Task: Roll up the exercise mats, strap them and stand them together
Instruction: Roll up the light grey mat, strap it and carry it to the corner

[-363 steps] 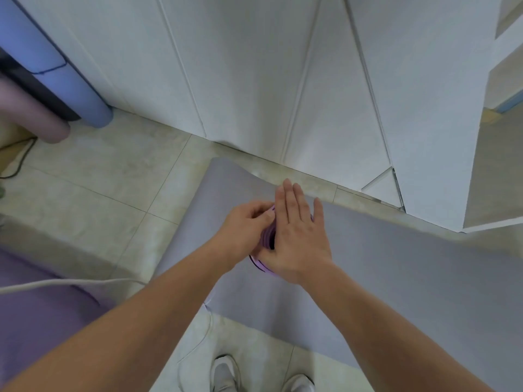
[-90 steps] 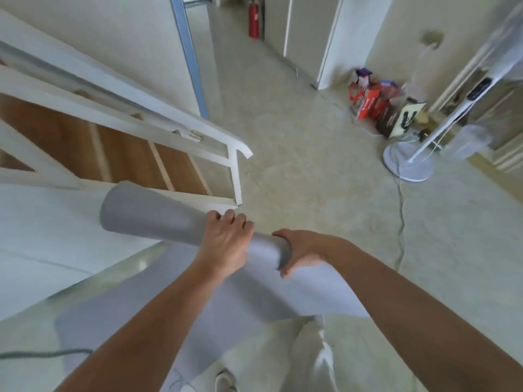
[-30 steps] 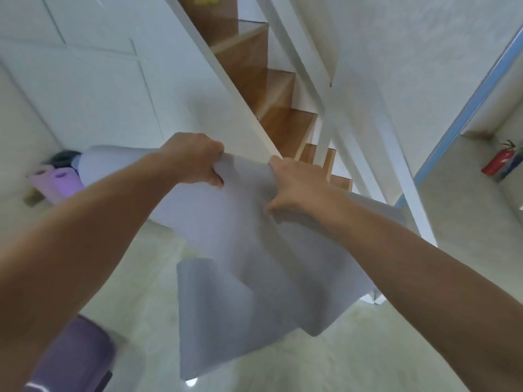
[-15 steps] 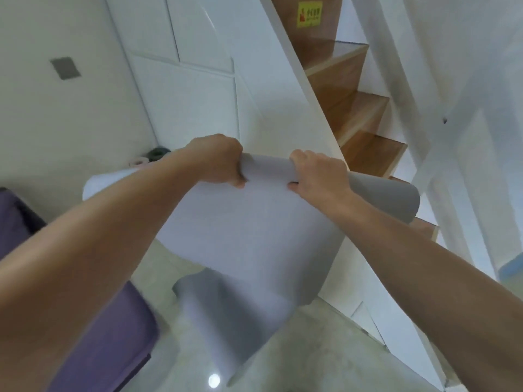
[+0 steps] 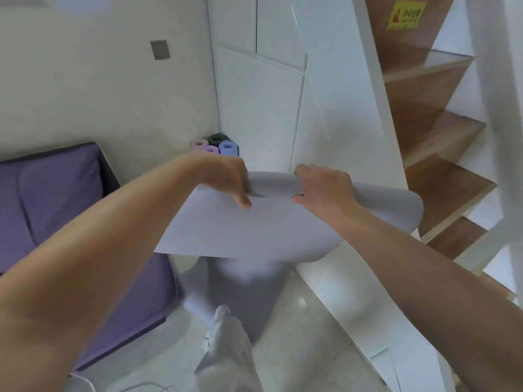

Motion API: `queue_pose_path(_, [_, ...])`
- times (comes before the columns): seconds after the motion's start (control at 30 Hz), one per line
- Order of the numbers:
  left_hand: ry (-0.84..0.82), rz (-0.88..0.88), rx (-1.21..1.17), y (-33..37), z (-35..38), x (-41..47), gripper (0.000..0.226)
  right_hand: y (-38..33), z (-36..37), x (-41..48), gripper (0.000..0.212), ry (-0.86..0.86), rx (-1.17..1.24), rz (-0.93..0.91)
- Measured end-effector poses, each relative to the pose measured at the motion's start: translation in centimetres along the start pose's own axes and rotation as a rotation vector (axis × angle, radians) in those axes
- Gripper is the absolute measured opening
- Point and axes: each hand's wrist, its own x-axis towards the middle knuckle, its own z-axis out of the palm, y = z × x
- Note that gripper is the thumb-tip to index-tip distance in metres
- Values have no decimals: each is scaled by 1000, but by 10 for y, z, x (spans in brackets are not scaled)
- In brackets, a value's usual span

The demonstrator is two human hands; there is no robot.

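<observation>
Grey mat in left hand and right hand grip, over floor by staircase

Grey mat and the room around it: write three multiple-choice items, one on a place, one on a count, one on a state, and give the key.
1. Where do the rolled mats stand?
A. On a table
B. In the corner by the white panels
C. Inside a basket

2. How many rolled mats stand there?
A. Two
B. Four
C. Six

3. What state is the grey mat in?
A. Flat on the floor
B. Fully rolled and strapped
C. Partly rolled, with a loose flap

Key:
1 B, they stand on end where the wall meets the panels.
2 B, pink, green, purple and blue ends show.
3 C, the left hand and the right hand grip the roll while a sheet hangs below it.
</observation>
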Motion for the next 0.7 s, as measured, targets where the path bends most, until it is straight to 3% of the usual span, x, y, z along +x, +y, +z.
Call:
queue_pose_path(0.07, [37,-32,36,-10,-6,-5,78,-5,-4,8,43,43,-7,-9])
queue_pose_path(0.2, [107,1,-5,-17,-14,-14,55,-11,-4,13,52,160,-43,-8])
queue_pose_path(0.33, [66,-8,-11,-24,-6,-21,58,-17,5,13,59,215,-34,-60])
queue_pose_path(0.47, [-150,20,-198,-34,36,-19,53,-28,22,-5,60,46,42,-163])
queue_pose_path(0.57, [-301,40,-321,-39,91,-10,55,-36,49,-29,48,-86,116,-253])
queue_pose_path(0.7, [-396,36,-320,-43,182,0,64,-57,84,-66,32,-480,66,-339])
